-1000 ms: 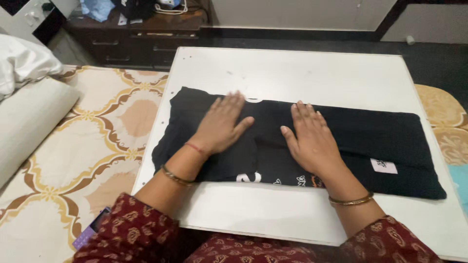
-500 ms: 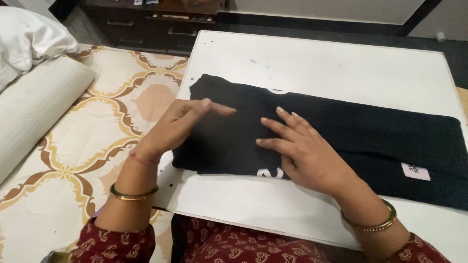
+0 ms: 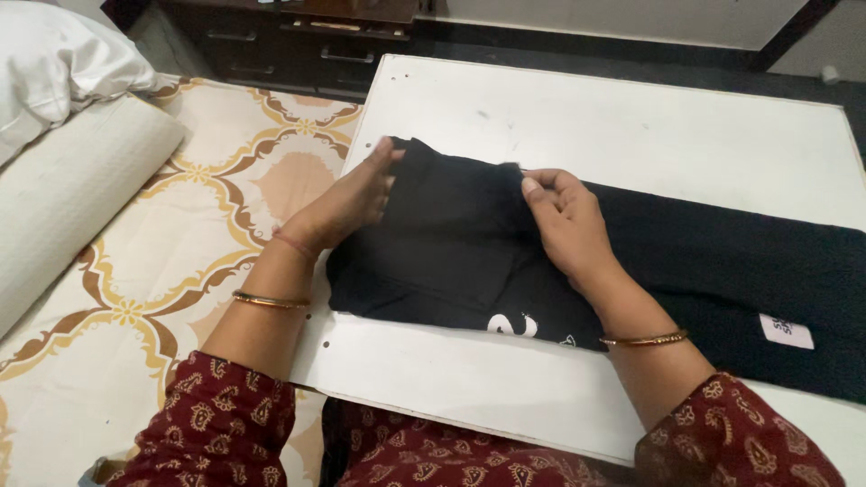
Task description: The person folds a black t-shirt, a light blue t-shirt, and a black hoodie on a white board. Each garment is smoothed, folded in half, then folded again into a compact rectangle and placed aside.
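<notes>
A black garment [image 3: 686,261], folded into a long strip, lies across a white board [image 3: 649,126]. It has white print near its front edge and a small white tag [image 3: 786,331] at the right. My left hand [image 3: 347,203] grips the garment's far left corner. My right hand [image 3: 564,221] pinches the garment's far edge near the middle, fingers curled over the cloth. The left end of the garment is lifted slightly between both hands. Gold bangles ring both wrists, and I wear maroon patterned sleeves.
The white board rests on a bed with a cream and brown patterned sheet [image 3: 180,225]. A white bolster [image 3: 63,194] and a pillow [image 3: 54,63] lie at the left. A dark wooden drawer unit [image 3: 298,45] stands beyond the bed.
Both hands went from lying flat on the garment to lifting off it, then closing on its far edge. The left end of the cloth has risen.
</notes>
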